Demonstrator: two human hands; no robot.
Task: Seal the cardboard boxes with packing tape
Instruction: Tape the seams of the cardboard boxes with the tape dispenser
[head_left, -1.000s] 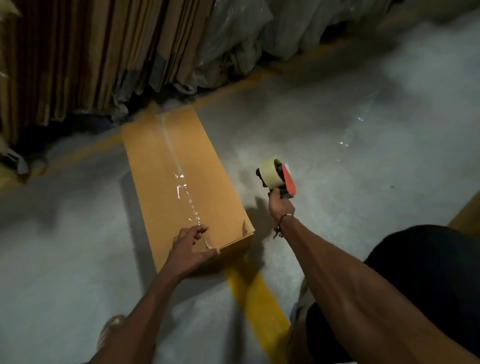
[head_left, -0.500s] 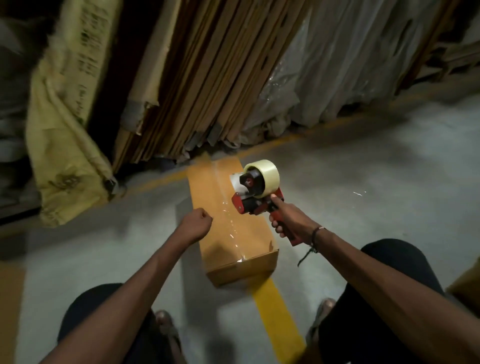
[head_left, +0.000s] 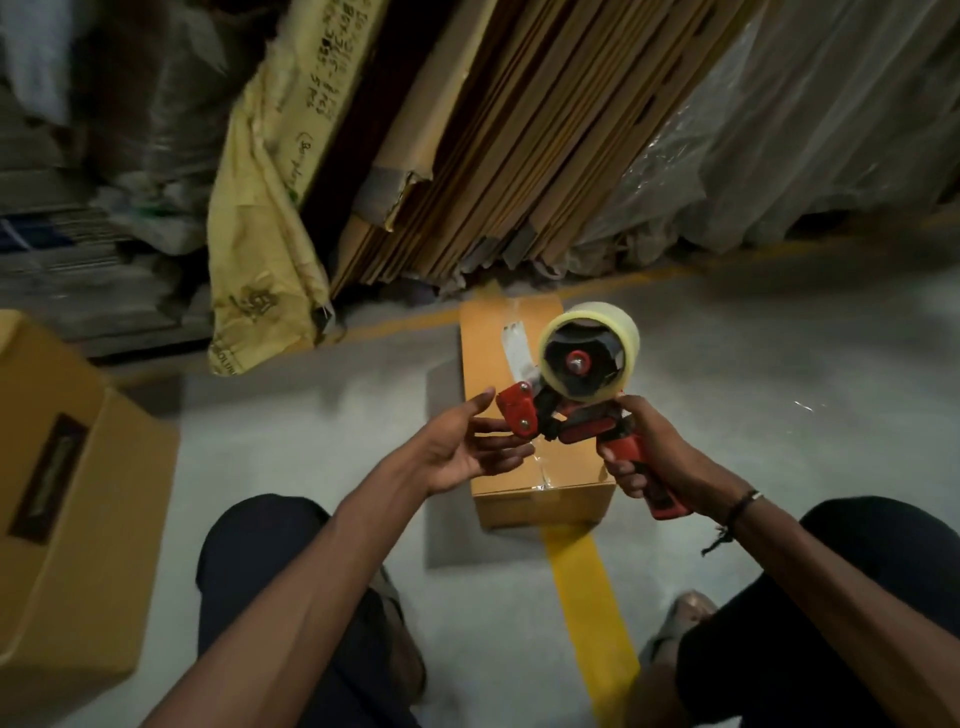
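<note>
A long brown cardboard box (head_left: 485, 353) lies on the floor ahead of me, with a strip of clear tape along its top seam. Above its near end I hold a red tape dispenser (head_left: 566, 421) with a roll of clear tape (head_left: 589, 358) on it. My right hand (head_left: 644, 452) grips the dispenser's red handle. My left hand (head_left: 467, 447) is spread, palm up, its fingertips at the red front end of the dispenser.
A second, bigger cardboard box (head_left: 67, 499) stands at the left edge. Flattened cartons (head_left: 498, 156), a yellow sack (head_left: 260, 244) and plastic-wrapped goods (head_left: 810, 135) line the far wall. A yellow floor stripe (head_left: 587, 592) runs toward me between my knees.
The left hand left the box top, closed to a fist, then spread out at the dispenser's front. The right hand brought the dispenser from beside the box to above its near end.
</note>
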